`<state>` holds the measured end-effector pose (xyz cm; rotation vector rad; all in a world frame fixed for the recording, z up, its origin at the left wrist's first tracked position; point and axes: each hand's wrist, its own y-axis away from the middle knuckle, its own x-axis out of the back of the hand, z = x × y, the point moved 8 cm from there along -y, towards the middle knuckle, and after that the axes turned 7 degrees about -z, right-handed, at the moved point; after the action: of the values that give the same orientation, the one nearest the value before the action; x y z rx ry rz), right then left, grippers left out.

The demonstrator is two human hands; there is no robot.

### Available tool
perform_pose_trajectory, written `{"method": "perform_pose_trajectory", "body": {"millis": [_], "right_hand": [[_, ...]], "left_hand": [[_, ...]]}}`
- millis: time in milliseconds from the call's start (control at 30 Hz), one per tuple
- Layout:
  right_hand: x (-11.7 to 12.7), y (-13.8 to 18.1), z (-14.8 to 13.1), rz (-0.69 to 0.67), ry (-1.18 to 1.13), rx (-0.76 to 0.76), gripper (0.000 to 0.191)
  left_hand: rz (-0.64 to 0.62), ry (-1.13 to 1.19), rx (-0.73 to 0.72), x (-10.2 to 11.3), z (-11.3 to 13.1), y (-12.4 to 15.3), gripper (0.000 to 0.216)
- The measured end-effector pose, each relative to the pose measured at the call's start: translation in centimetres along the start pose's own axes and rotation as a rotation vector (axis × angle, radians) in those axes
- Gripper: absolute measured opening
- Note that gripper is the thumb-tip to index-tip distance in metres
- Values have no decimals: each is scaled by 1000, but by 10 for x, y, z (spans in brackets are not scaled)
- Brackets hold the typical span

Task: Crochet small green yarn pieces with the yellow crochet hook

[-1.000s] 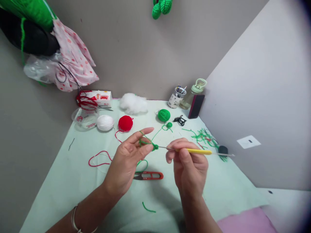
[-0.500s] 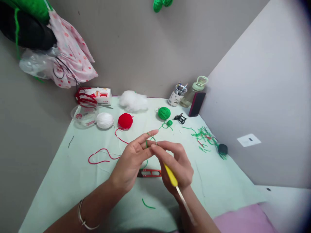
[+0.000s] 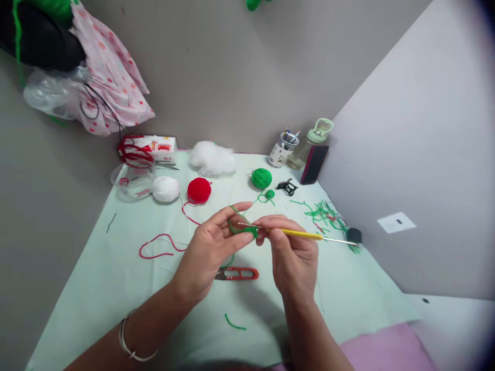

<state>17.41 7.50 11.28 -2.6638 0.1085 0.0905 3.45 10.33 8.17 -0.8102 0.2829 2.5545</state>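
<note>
Left hand [image 3: 203,255]: thumb and finger pinched on small dark-green crocheted yarn piece [image 3: 253,232], held above table covered in pale mint cloth [image 3: 96,288]. Thin green yarn looped over raised left index finger. Right hand [image 3: 296,260]: thumb and fingers pinched around slim crochet hook with yellow handle and metal ends [image 3: 303,234], nearly level, tip pointing to left hand and reaching just past crocheted piece. Cannot tell from this view: hook through a stitch or merely across it; right fingertips touching the piece or only close.

Below left hand, on cloth: red-handled metal thread snips [image 3: 243,273], blades partly hidden. Nearer table edge: short curved green yarn snippet [image 3: 234,323]. Beyond hands, left to right: round white yarn ball [image 3: 166,189], round red yarn ball [image 3: 199,190], round bright-green yarn ball [image 3: 262,178].
</note>
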Motion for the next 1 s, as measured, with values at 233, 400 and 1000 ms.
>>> {"method": "perform_pose_trajectory", "body": {"millis": [233, 400, 1000], "right_hand": [[3, -6, 1, 33, -169, -43, 17], [5, -3, -6, 15, -76, -22, 22], [-11, 19, -33, -128, 640, 379, 37]], "left_hand": [[-4, -76, -29, 3, 6, 3, 33], [1, -117, -33, 5, 7, 3, 33], [136, -507, -183, 5, 25, 12, 35]]}}
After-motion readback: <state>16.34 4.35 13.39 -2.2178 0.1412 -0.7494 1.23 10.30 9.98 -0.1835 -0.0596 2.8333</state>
